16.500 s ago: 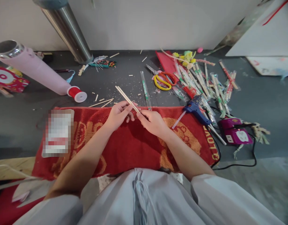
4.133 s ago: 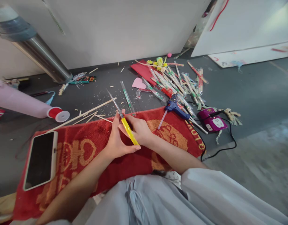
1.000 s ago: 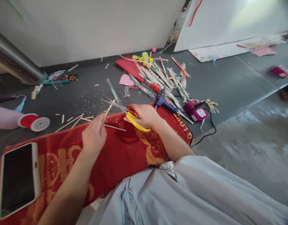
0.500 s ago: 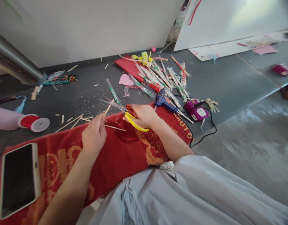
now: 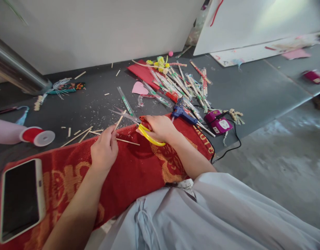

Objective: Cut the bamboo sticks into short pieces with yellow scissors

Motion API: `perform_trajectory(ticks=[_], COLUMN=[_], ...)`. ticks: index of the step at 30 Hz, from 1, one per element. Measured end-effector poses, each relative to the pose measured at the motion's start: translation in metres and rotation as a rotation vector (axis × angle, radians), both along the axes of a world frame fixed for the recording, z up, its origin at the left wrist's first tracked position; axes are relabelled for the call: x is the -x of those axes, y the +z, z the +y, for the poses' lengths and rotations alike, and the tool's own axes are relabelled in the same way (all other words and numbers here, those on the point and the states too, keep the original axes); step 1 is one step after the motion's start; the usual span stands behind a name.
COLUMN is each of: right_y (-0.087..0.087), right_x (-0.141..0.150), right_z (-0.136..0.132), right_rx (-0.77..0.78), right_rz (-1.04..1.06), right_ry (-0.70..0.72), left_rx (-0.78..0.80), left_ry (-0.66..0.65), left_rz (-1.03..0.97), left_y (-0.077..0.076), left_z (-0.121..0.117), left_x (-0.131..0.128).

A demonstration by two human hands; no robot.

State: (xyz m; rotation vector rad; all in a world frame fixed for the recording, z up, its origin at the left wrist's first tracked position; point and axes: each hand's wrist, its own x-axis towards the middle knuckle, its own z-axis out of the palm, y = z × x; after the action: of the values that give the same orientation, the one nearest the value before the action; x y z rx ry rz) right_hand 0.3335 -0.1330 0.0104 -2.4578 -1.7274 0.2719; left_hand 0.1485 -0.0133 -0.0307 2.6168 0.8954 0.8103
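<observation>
My left hand (image 5: 104, 147) pinches a thin wooden stick (image 5: 120, 121) that points up and away from me. My right hand (image 5: 160, 128) is closed round the yellow handles of a pair of scissors (image 5: 149, 136). The scissor blades are parted and reach left to the upper part of the stick; I cannot tell whether both touch it. Below the blades another thin stick (image 5: 128, 141) lies across a red towel (image 5: 133, 170). Several loose sticks (image 5: 79, 136) lie left of my left hand at the towel's far edge.
A phone (image 5: 20, 201) lies on the towel at left, near a spool of red ribbon (image 5: 37, 136). Beyond my right hand are a blue glue gun (image 5: 180, 110), a purple box (image 5: 218, 122) with a black cord, and a heap of wrapped sticks (image 5: 175, 83). A metal post (image 5: 16, 66) stands at left.
Almost nothing differs. Both hands, the stick and the scissors stay in nearly the same place, and the view has shifted very slightly.
</observation>
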Motion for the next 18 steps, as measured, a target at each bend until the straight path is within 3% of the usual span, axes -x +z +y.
perform_trajectory(ticks=[18], right_y=[0.001], right_x=[0.0008], right_z=[0.0001], right_rx=[-0.006], right_rz=[0.012], right_ry=[-0.015], left_rx=[-0.055], left_ry=[0.016], left_rz=[-0.027], left_y=[-0.0012], left_z=[-0.0031], left_x=[-0.0017])
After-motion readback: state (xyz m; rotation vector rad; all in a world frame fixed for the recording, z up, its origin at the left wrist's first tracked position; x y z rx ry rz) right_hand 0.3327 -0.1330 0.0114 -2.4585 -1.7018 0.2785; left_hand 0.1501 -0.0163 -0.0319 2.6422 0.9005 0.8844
